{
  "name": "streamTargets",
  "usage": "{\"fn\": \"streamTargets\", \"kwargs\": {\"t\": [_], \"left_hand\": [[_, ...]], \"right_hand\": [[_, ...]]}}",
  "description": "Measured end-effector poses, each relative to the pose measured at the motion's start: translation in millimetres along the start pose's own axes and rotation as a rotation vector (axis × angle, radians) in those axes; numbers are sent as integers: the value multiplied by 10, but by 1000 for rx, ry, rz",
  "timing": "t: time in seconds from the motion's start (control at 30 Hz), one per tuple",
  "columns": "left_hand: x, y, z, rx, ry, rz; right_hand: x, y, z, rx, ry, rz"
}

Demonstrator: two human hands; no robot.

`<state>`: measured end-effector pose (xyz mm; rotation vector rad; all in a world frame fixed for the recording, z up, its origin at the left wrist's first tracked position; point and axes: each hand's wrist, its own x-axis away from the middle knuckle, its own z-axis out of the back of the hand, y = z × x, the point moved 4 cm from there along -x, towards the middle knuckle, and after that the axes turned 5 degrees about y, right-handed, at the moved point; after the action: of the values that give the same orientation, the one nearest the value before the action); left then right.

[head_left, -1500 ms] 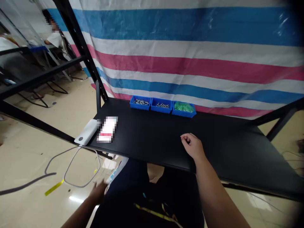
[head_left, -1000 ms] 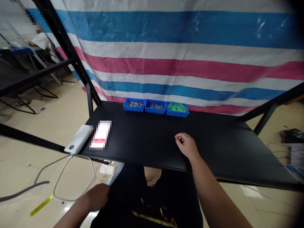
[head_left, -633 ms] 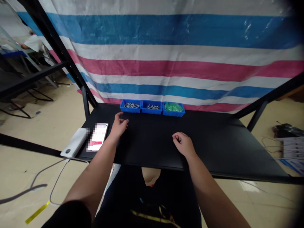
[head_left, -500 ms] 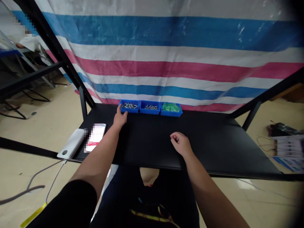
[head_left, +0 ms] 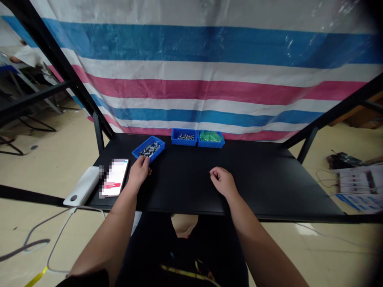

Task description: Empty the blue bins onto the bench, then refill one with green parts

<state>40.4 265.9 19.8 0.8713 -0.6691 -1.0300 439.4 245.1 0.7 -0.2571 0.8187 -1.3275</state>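
Observation:
My left hand (head_left: 140, 172) is closed on the near edge of a blue plastic bin (head_left: 136, 153), thumb and fingers at its front wall. Short silvery metal pieces (head_left: 150, 149) fill the bin, which stands askew on the black table. Resting on the tabletop to the right, my right hand (head_left: 223, 181) is curled into a loose fist, with nothing seen in it. Farther back, a second blue bin (head_left: 176, 142) holds small screws (head_left: 186, 137). Beside it, a third blue bin (head_left: 211, 144) contains a green plastic bag or wrap (head_left: 210, 136).
A phone with a lit screen (head_left: 115, 178) and a white power bank (head_left: 82, 186) with a cable lie at the left of the black table (head_left: 179, 187). Black frame posts (head_left: 98, 131) flank it. Behind hangs a striped sheet (head_left: 191, 89). Part of a person (head_left: 28, 56) shows far left.
My left hand has pulled the left bin out of the row, toward me and left, turning it askew. The right hand stays in place on the table. The view has shifted slightly.

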Motion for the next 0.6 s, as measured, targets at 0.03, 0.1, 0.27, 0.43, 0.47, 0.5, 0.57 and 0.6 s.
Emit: {"fn": "streamTargets", "kwargs": {"t": [0.03, 0.1, 0.27, 0.43, 0.47, 0.5, 0.57, 0.6], "left_hand": [[134, -3, 40, -50, 8, -50], [396, -4, 101, -175, 30, -143], [815, -152, 164, -7, 72, -181], [752, -345, 300, 259, 346, -148], [704, -342, 287, 237, 324, -157], [659, -329, 260, 216, 286, -164], [593, -285, 185, 183, 216, -155], [577, -259, 140, 169, 195, -134]], "right_hand": [[1, -7, 1, 8, 0, 10], [5, -19, 0, 26, -1, 24], [19, -40, -3, 56, -3, 50], [20, -40, -8, 51, 5, 72], [17, -37, -15, 55, 10, 71], [12, -33, -23, 60, 18, 63], [4, -36, -52, 62, 45, 27], [3, -52, -71, 50, 67, 3]]}}
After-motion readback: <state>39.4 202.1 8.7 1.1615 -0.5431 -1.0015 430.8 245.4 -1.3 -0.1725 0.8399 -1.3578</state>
